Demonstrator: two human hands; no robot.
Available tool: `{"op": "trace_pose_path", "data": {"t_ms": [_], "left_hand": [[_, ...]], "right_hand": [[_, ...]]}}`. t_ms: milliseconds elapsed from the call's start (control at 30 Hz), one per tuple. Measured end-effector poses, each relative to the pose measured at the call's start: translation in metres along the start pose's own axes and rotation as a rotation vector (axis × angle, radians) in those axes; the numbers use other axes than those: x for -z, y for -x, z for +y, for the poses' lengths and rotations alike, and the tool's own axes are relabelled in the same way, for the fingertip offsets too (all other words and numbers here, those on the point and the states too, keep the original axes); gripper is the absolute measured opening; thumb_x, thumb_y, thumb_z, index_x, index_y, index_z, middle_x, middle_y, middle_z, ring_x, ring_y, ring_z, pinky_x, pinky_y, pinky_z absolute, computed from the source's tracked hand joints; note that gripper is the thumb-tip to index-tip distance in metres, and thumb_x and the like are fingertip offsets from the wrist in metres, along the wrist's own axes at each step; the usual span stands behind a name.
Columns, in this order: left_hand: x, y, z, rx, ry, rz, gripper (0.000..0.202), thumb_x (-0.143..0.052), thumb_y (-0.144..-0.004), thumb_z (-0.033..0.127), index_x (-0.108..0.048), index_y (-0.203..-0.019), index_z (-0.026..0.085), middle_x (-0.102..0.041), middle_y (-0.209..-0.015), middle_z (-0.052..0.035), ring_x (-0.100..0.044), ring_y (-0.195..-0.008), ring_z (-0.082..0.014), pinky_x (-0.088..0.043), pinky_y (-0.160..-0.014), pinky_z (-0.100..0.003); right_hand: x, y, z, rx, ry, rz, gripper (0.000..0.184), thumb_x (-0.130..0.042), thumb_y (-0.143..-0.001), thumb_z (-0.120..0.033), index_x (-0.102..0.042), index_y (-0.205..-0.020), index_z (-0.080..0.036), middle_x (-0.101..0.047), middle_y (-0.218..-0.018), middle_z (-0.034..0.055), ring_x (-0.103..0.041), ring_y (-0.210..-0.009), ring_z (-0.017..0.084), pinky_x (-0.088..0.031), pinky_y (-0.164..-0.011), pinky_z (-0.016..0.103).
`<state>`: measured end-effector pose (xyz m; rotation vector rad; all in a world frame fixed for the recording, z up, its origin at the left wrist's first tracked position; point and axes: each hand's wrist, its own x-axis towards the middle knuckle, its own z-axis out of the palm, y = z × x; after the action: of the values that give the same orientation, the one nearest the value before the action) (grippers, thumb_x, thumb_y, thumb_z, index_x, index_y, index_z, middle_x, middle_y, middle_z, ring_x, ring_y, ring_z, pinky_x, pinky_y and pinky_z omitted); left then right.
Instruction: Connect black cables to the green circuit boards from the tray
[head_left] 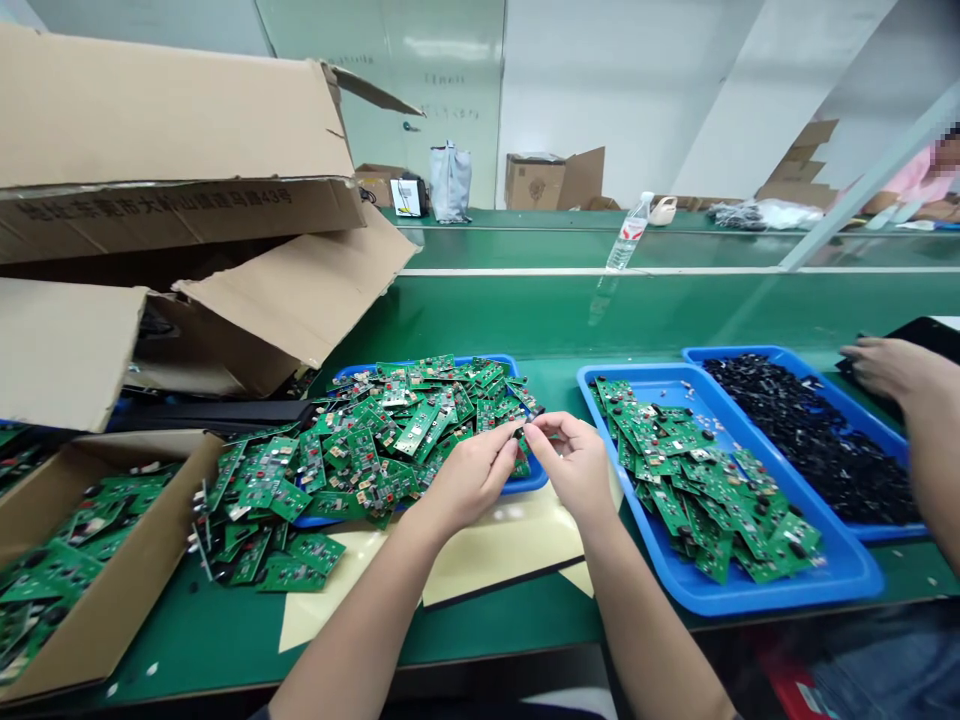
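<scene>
Both hands are working close together at the centre of the bench, the left hand (466, 480) and the right hand (571, 468) meeting fingertip to fingertip just over the near corner of the left blue tray (529, 484). The right hand is pinching a small dark part (535, 411) between thumb and forefinger, the grip almost fully closed. The part is too small to make out clearly from up here. The left hand's fingers (510, 432) are curling in right beside it, nearly shut, but I can't tell whether they're gripping the part or a board edge. Nice control here: fingertips only, palms turned inward, and everything happening over the tray, so anything slipping is landing among the boards. Green circuit boards (405, 430) are heaped in that tray and spilling left across the bench. The right blue tray (847, 572) is holding a looser layer of boards, and the far blue tray (750, 353) is filled with black parts (810, 440). A co-worker's hand (885, 368) is reaching in over those black parts at the far right. Cream sheets (495, 550) are lying under the forearms on the green bench (525, 320).
</scene>
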<state>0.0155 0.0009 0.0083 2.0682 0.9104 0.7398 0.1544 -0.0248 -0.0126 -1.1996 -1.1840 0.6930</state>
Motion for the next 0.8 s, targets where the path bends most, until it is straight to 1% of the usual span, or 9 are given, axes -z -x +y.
{"op": "trace_pose_path", "data": {"t_ms": [100,200,333,400,467,500,533,667,800], "left_hand": [[0.001,0.000,-0.002,-0.021,-0.019,-0.023,0.036,-0.037,-0.092,0.029,-0.057,-0.120,0.020,-0.065,-0.112,-0.0092,-0.059,-0.101,-0.0220,-0.044,-0.088,-0.032],[0.003,0.000,-0.004,-0.044,-0.014,-0.069,0.038,-0.037,-0.093,0.028,-0.053,-0.126,0.021,-0.059,-0.121,-0.0098,-0.055,-0.108,-0.0212,-0.040,-0.094,-0.033],[0.006,-0.001,-0.005,-0.015,0.037,-0.088,0.035,-0.042,-0.091,0.031,-0.054,-0.123,0.021,-0.060,-0.107,-0.0087,-0.056,-0.093,-0.0188,-0.045,-0.081,-0.029],[0.008,-0.002,-0.005,-0.010,0.030,-0.055,0.029,-0.041,-0.092,0.031,-0.062,-0.108,0.019,-0.060,-0.092,-0.0068,-0.055,-0.083,-0.0177,-0.045,-0.075,-0.028],[0.010,-0.003,-0.004,-0.019,0.020,-0.039,0.030,-0.039,-0.092,0.030,-0.066,-0.090,0.018,-0.059,-0.082,-0.0058,-0.054,-0.081,-0.0176,-0.044,-0.075,-0.028],[0.011,-0.004,-0.004,-0.022,0.022,-0.044,0.030,-0.039,-0.092,0.030,-0.066,-0.086,0.017,-0.059,-0.080,-0.0056,-0.054,-0.081,-0.0177,-0.044,-0.075,-0.028],[0.012,-0.004,-0.004,-0.018,0.032,-0.051,0.029,-0.041,-0.091,0.030,-0.066,-0.086,0.017,-0.059,-0.080,-0.0054,-0.055,-0.081,-0.0177,-0.044,-0.075,-0.028],[0.012,-0.002,-0.007,0.057,0.130,-0.048,0.023,-0.053,-0.086,0.030,-0.063,-0.103,0.020,-0.059,-0.092,-0.0049,-0.058,-0.079,-0.0157,-0.048,-0.073,-0.028],[0.007,0.000,-0.012,0.109,0.219,0.006,0.028,-0.061,-0.080,0.030,-0.061,-0.106,0.018,-0.059,-0.099,-0.0065,-0.062,-0.082,-0.0167,-0.051,-0.074,-0.030]], "right_hand": [[0.000,-0.001,0.001,-0.047,-0.029,0.012,0.014,-0.061,-0.076,-0.032,-0.060,-0.073,-0.019,-0.064,-0.065,0.0015,-0.061,-0.059,0.015,-0.053,-0.054,0.026],[0.002,-0.002,0.003,-0.091,-0.084,0.010,0.015,-0.061,-0.077,-0.032,-0.058,-0.071,-0.018,-0.063,-0.065,0.0010,-0.060,-0.057,0.014,-0.052,-0.053,0.025],[0.004,-0.002,0.003,-0.098,-0.130,-0.010,0.014,-0.062,-0.077,-0.032,-0.059,-0.073,-0.019,-0.062,-0.067,0.0006,-0.059,-0.060,0.013,-0.051,-0.054,0.025],[0.005,-0.002,0.003,-0.086,-0.136,-0.024,0.012,-0.062,-0.077,-0.030,-0.059,-0.073,-0.019,-0.061,-0.068,-0.0001,-0.059,-0.061,0.013,-0.051,-0.056,0.024],[0.006,-0.002,0.002,-0.074,-0.133,-0.032,0.011,-0.063,-0.076,-0.029,-0.059,-0.073,-0.019,-0.060,-0.068,-0.0008,-0.058,-0.061,0.012,-0.050,-0.057,0.023],[0.006,-0.003,0.002,-0.073,-0.133,-0.039,0.011,-0.062,-0.077,-0.028,-0.059,-0.072,-0.019,-0.059,-0.068,-0.0010,-0.057,-0.061,0.012,-0.050,-0.057,0.023],[0.006,-0.003,0.001,-0.075,-0.135,-0.047,0.011,-0.062,-0.077,-0.028,-0.059,-0.072,-0.019,-0.059,-0.067,-0.0012,-0.057,-0.061,0.011,-0.049,-0.057,0.022],[0.005,-0.003,0.001,-0.086,-0.118,-0.081,0.011,-0.061,-0.077,-0.028,-0.059,-0.072,-0.018,-0.058,-0.068,-0.0009,-0.056,-0.062,0.012,-0.049,-0.057,0.022],[0.005,-0.004,0.001,0.001,-0.036,-0.099,0.007,-0.060,-0.077,-0.024,-0.059,-0.071,-0.019,-0.058,-0.072,0.0007,-0.057,-0.069,0.013,-0.050,-0.062,0.024]]}}
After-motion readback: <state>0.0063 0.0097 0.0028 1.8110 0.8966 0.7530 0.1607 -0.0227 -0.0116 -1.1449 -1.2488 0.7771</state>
